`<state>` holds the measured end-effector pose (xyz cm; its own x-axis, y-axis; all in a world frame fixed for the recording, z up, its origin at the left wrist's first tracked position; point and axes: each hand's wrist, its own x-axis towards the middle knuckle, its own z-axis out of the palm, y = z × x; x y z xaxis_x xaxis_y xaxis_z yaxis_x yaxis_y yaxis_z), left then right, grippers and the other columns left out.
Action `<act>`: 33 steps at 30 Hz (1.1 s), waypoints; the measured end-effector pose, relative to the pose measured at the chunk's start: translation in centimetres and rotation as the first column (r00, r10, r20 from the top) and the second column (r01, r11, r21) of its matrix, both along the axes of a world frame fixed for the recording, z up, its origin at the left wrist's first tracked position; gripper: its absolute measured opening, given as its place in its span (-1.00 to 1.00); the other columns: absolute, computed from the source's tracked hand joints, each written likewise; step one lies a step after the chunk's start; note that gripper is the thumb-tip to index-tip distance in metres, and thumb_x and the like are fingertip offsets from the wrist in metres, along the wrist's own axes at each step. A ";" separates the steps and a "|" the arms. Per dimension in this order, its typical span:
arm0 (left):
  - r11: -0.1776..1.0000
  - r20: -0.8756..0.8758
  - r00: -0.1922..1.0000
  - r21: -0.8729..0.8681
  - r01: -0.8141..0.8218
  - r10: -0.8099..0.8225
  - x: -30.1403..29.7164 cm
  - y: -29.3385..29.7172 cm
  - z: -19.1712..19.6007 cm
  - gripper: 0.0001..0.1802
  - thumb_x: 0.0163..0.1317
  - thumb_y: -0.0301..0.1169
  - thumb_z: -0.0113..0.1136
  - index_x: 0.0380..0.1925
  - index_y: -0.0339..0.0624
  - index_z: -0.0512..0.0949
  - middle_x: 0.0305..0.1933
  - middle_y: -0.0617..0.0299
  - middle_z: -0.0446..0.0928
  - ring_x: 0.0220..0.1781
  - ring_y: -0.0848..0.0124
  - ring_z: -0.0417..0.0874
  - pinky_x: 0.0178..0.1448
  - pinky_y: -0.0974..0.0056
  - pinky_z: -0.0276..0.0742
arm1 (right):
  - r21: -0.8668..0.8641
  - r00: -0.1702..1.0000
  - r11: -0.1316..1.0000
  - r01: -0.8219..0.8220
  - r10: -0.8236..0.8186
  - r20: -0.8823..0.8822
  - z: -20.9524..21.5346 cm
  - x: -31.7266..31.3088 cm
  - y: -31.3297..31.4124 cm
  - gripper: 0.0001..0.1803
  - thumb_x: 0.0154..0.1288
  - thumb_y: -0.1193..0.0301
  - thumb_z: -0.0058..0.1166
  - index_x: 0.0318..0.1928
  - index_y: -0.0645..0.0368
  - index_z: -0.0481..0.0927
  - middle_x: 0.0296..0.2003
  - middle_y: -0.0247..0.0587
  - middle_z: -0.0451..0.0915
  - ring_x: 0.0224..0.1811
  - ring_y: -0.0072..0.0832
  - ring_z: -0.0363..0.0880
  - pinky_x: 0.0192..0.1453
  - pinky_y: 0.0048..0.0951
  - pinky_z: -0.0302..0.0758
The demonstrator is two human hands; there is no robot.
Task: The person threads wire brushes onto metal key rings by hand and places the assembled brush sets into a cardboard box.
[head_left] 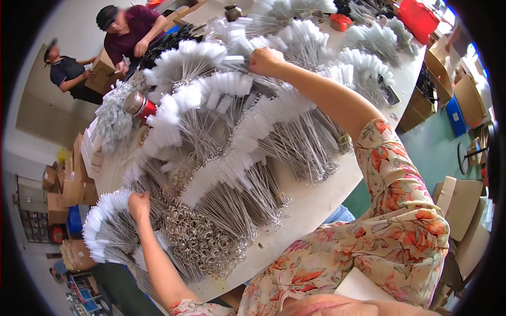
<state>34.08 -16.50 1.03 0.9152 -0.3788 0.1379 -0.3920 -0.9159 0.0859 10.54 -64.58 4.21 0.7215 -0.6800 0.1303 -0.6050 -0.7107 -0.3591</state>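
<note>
Bundles of thin wire brushes with white bristle heads (pixel 221 181) cover the table, their twisted stems spread like fans. My left hand (pixel 139 204) is closed at the left, at the edge of a bundle of white brushes (pixel 108 221); what its fingers hold is hidden. Stretched far across the table, my right hand (pixel 266 62) is closed among brush heads in the far bundles (pixel 303 45). I cannot make out what it grips. Between my arms, near the front, lies a heap of metal rings (pixel 197 231).
A red and silver cylinder (pixel 140 106) stands among the brushes at left. Across the white table (pixel 300 208) one person (pixel 129 34) handles dark items; another (pixel 74 73) holds a cardboard box (pixel 103 73). Open cartons (pixel 429 84) and a blue bin (pixel 456 116) stand at right.
</note>
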 end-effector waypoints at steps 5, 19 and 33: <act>0.980 -0.163 0.984 -0.174 -0.097 0.069 1.5 1.3 -1.2 -0.72 0.03 -0.29 0.19 -0.64 -0.32 0.53 -0.61 0.06 0.56 -0.53 0.22 0.57 -0.33 0.17 0.43 | -0.250 0.988 0.960 -0.123 0.093 -0.127 0.2 -0.3 0.8 -0.75 0.00 0.37 0.04 -0.27 0.13 0.62 -0.28 -0.05 0.61 -0.21 -0.16 0.60 -0.18 -0.21 0.50; 0.981 -0.153 0.983 -0.145 -0.127 0.104 -1.1 -1.2 0.4 -0.77 0.05 -0.32 0.12 -0.53 -0.30 0.54 -0.60 0.11 0.58 -0.46 0.25 0.62 -0.25 0.24 0.45 | -0.169 0.859 0.952 -0.256 0.304 0.412 4.6 -3.6 -5.5 -0.81 0.16 0.21 0.08 -0.26 -0.04 0.61 -0.46 -0.26 0.60 -0.43 -0.37 0.59 -0.24 -0.39 0.52; 0.874 0.001 1.000 -0.486 0.016 -0.018 0.2 -0.3 1.5 -0.87 0.15 -0.43 0.00 -0.47 -0.27 0.46 -0.53 0.16 0.56 -0.44 0.37 0.56 -0.29 0.26 0.42 | -0.156 0.876 0.897 -0.413 0.345 -0.337 2.6 -8.7 -8.4 -0.81 0.05 0.33 0.16 -0.28 0.02 0.61 -0.36 -0.39 0.61 -0.28 -0.46 0.56 -0.09 -0.32 0.41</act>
<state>34.32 -16.84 2.57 0.9101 -0.2801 0.3054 -0.4058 -0.7517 0.5199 1.81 -72.98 6.82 0.9455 -0.3251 -0.0159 -0.3254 -0.9454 -0.0184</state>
